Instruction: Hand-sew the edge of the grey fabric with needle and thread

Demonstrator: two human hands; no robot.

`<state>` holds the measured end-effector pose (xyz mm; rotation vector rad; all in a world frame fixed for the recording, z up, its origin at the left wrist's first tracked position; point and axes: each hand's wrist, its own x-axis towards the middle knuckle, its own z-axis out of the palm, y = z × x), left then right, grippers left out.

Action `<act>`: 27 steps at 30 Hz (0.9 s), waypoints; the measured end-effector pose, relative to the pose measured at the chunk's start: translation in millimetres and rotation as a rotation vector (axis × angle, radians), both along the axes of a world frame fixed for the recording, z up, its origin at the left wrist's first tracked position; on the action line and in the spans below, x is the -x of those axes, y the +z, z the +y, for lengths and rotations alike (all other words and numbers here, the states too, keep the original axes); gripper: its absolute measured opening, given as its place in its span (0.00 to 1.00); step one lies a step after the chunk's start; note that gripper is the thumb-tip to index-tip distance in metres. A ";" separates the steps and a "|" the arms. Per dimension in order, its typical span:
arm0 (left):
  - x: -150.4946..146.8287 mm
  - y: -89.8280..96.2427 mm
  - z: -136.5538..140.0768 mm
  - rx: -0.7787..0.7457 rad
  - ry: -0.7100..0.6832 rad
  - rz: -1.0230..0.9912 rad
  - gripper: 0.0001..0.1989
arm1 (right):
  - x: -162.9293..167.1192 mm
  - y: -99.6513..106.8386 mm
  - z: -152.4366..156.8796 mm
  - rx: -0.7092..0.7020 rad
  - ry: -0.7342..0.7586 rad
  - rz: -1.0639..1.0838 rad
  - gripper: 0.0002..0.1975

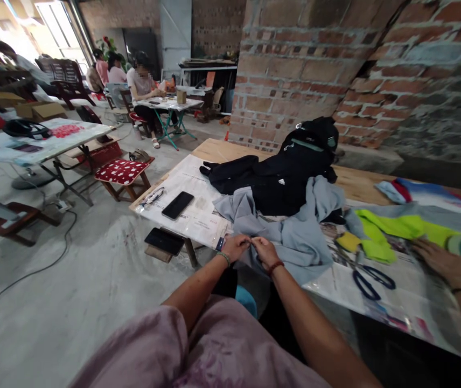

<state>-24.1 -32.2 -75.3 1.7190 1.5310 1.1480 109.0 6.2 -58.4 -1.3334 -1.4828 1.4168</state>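
My left hand (pixel 235 248) and my right hand (pixel 264 252) meet at the near edge of the table, fingers pinched with their tips together. Whatever is between them is too small to make out. Right behind them a crumpled grey cloth (pixel 295 242) lies spread and hangs over the edge; the fingers are close to it, and I cannot tell if they touch it. Beyond the grey cloth sits a heap of black clothing (pixel 271 180). A phone (pixel 177 205) rests on the tabletop to the left of my hands.
Scissors with dark blue handles (pixel 370 281) lie to the right, beside a yellow-green cloth (pixel 392 231). Another person's hand (pixel 436 260) rests near it. A second phone (pixel 163 241) is below the table's left edge. A stool with a red dotted cushion (pixel 121 171) stands left.
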 end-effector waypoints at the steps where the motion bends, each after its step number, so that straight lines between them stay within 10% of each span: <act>1: -0.2 0.2 -0.2 0.000 0.003 0.005 0.09 | -0.1 -0.1 -0.1 0.010 -0.013 0.014 0.15; 27: 4.8 1.3 -2.8 0.034 -0.001 -0.038 0.08 | -7.8 1.8 -7.8 -0.089 0.086 0.005 0.15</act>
